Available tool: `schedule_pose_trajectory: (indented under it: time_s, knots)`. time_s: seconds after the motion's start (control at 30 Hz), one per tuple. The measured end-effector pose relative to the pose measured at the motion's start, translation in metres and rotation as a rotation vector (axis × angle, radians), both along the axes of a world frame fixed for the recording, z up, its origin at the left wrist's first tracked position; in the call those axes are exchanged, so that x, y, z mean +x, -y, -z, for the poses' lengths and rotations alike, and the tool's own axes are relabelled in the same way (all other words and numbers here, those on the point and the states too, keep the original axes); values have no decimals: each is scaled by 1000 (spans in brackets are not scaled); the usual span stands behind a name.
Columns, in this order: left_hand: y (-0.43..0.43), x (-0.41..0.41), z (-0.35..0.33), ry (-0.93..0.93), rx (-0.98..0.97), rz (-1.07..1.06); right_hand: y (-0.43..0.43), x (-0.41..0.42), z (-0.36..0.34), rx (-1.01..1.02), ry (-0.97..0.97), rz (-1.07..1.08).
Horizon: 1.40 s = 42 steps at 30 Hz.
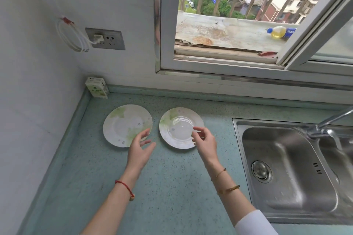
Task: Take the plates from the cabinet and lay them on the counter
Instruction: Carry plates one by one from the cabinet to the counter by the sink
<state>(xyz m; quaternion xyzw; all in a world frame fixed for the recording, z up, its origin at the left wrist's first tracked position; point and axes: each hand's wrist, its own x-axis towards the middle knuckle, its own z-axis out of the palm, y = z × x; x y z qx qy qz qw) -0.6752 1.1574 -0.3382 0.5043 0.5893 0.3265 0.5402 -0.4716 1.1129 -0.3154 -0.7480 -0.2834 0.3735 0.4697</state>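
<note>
Two white plates with green leaf prints lie flat side by side on the speckled teal counter [99, 177]. The left plate [122, 124] sits nearer the corner, the right plate [177, 126] nearer the sink. My left hand [140, 150] hovers over the left plate's near right rim, fingers spread and holding nothing. My right hand [205, 142] hangs over the right plate's near right rim, fingers loosely curled and apart, also holding nothing. No cabinet is in view.
A steel sink [286, 168] with a tap [328, 122] fills the right side. A small carton [97, 87] stands in the back corner. A wall socket [106, 38] with a plugged white cable is above. An open window [229, 25] shows a bottle [280, 32] on the ledge outside.
</note>
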Motion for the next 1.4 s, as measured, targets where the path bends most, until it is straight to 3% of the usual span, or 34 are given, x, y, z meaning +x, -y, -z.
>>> schedule_pose_trajectory:
  time_s: [0.13,0.47,0.77,1.1,1.4]
  knots:
    - [46,-32,-32,46,63,-63,32,-26,-28,64,-72,-140]
    - [212,-67,-88,138,181,-507,109,-69,-67,179,-209,-576]
    - [407,-39,-112,169,313,-908,213,-82,-89,214,-250,-990]
    - [627,6,-135,44,377,-1516,366,-138,-87,92,-389,-1561]
    - [804,75,-141,-62,372,-2059,540,-184,-99,-12,-390,-2046]
